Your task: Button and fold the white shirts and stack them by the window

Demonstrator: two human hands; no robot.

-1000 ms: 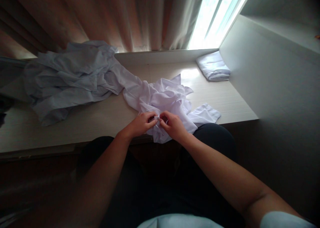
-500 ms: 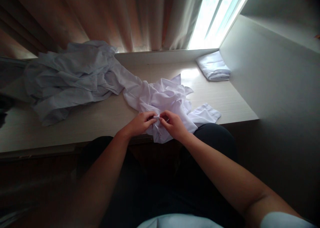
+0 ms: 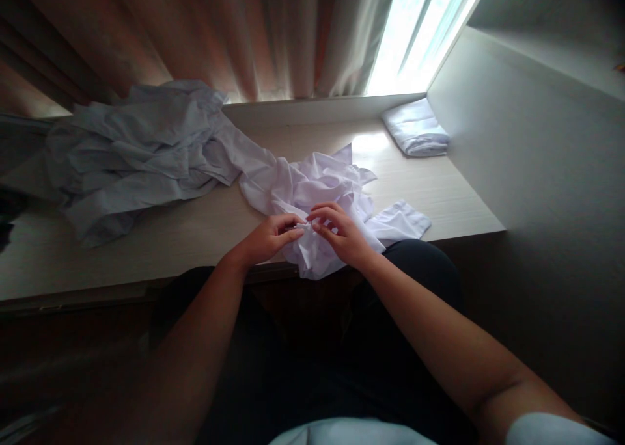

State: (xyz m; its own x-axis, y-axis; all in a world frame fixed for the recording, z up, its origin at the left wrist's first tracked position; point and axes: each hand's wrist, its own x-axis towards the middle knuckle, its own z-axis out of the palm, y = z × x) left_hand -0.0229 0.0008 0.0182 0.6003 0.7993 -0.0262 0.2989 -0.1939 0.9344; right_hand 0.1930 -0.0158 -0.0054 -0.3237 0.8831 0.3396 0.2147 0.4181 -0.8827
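A crumpled white shirt (image 3: 322,178) lies at the front edge of the pale wooden ledge (image 3: 219,227), with some of its cloth hanging over the edge. A sleeve with its cuff (image 3: 405,220) stretches to the right. My left hand (image 3: 273,237) pinches a small fold of the shirt between thumb and fingers. Just to the right, my right hand (image 3: 339,233) has thumb and forefinger at the same fold, its other fingers lifted and curved. Whatever detail sits between the fingertips is too small to make out.
More rumpled white clothing (image 3: 146,146) is heaped on the left of the ledge, running up to the shirt. A folded white garment (image 3: 415,127) rests in the back right corner by the side panel (image 3: 527,139). Curtains (image 3: 219,35) hang behind, beside a bright window (image 3: 424,28).
My right hand's fingers have lifted and spread a little at the fold. My left hand has shifted slightly left and still pinches the cloth. The clothing heap and folded garment stay put.
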